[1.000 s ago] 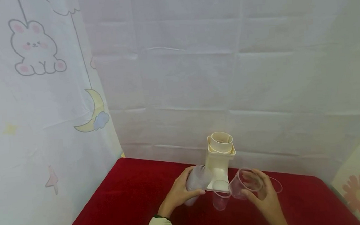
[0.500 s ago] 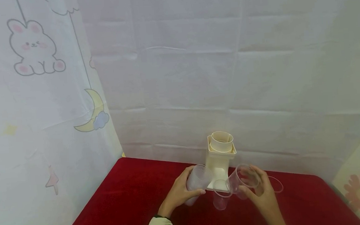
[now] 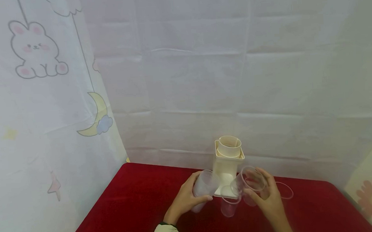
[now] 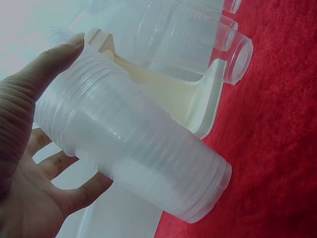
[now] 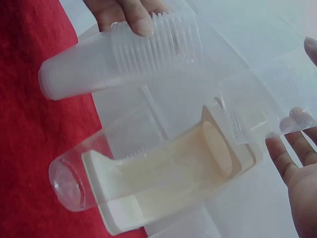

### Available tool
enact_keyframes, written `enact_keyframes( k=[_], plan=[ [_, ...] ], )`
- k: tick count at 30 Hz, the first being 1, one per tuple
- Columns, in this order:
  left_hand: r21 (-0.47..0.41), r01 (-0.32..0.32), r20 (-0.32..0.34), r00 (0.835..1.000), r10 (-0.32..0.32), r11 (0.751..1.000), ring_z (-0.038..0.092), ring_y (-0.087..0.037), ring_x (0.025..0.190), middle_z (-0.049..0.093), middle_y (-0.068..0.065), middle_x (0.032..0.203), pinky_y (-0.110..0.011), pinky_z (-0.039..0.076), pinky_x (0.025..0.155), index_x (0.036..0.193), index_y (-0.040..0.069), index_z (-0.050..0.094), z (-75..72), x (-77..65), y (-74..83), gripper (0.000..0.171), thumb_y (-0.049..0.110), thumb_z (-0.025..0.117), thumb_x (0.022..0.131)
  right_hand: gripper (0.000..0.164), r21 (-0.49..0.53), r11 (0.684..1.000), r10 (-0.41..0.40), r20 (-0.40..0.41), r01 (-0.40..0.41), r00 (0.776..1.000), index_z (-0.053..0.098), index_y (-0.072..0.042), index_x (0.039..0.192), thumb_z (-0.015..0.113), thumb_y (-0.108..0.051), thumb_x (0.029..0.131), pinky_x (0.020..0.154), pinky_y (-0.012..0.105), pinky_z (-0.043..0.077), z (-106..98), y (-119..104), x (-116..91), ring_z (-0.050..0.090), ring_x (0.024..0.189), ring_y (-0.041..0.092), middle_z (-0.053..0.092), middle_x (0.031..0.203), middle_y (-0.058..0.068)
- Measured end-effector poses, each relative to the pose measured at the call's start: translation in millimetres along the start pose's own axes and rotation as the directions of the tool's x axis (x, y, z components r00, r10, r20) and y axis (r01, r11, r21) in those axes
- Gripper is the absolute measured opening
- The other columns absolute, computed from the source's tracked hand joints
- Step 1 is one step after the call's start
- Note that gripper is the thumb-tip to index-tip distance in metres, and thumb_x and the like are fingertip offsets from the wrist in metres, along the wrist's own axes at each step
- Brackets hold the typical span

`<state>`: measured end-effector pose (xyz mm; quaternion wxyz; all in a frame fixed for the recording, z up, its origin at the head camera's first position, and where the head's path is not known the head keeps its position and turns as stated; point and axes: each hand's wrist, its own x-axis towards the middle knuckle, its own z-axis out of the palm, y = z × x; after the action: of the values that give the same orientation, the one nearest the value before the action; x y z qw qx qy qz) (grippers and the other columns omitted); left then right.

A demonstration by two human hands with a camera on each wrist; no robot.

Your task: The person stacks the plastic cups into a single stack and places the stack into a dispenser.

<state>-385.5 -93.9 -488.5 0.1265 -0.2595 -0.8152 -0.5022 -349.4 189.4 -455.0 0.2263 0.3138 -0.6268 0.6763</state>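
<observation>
My left hand grips a tilted stack of nested clear plastic cups; its ribbed rims lie by my thumb in the left wrist view. On the other side, my right hand holds a single clear plastic cup at its wall, above the table, with thumb and fingers on opposite sides. Between my hands a clear cup stands upright on the red cloth. Behind it is a cream-coloured holder with a round collar on top; the cups partly cover its base.
The red-covered table meets a pale cloth backdrop at the back. Another clear rim shows just right of my right hand. In the left wrist view several transparent cups overlap, so their outlines are hard to separate.
My right hand has shifted a little left and up with its cup, toward the holder. The left hand with the stack and the standing cup have stayed in place.
</observation>
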Motion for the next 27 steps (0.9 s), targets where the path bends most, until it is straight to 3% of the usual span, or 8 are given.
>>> enact_keyframes(
  k=[6,12,19,27],
  plan=[
    [-0.003,-0.024,-0.001,1.0,0.024,1.0,0.057,-0.013,0.113,0.056,0.008,0.136,-0.037,0.05,0.091,0.145,0.03,0.044,1.1,-0.1,-0.5,0.082,0.042,0.087,0.076,0.076,0.016,0.998,-0.055,-0.003,0.055,0.998,0.028,0.013,0.145,0.061,0.03,0.079,0.095,0.025,0.05,9.0,-1.6,6.5,0.059,0.119,0.016,0.058,0.135,0.011],
    [0.001,-0.025,0.004,1.0,0.025,1.0,0.057,-0.012,0.112,0.055,0.008,0.136,-0.036,0.05,0.09,0.145,0.03,0.044,0.4,0.5,0.1,0.082,0.046,0.085,0.076,0.077,0.012,0.999,-0.044,0.028,0.044,0.999,0.025,0.012,0.146,0.061,0.028,0.081,0.096,0.025,0.049,11.9,0.6,10.3,0.056,0.124,0.016,0.056,0.138,0.008],
    [-0.001,-0.025,0.01,1.0,0.025,1.0,0.057,-0.012,0.111,0.056,0.008,0.136,-0.035,0.05,0.089,0.145,0.03,0.043,-0.7,-2.2,2.2,0.082,0.048,0.085,0.077,0.076,0.0,0.998,-0.061,0.011,0.061,0.998,0.027,0.012,0.145,0.061,0.029,0.079,0.098,0.024,0.047,18.8,-4.2,11.7,0.053,0.127,0.016,0.055,0.138,0.011],
    [0.007,-0.067,0.002,0.998,0.067,0.998,0.058,-0.012,0.11,0.057,0.007,0.135,-0.034,0.05,0.088,0.145,0.026,0.045,-1.6,-4.7,5.4,0.081,0.039,0.087,0.076,0.076,0.02,0.999,-0.046,0.001,0.046,0.999,0.028,0.01,0.146,0.06,0.029,0.08,0.092,0.025,0.051,25.6,-8.9,9.1,0.061,0.117,0.018,0.053,0.137,0.015]
  ],
)
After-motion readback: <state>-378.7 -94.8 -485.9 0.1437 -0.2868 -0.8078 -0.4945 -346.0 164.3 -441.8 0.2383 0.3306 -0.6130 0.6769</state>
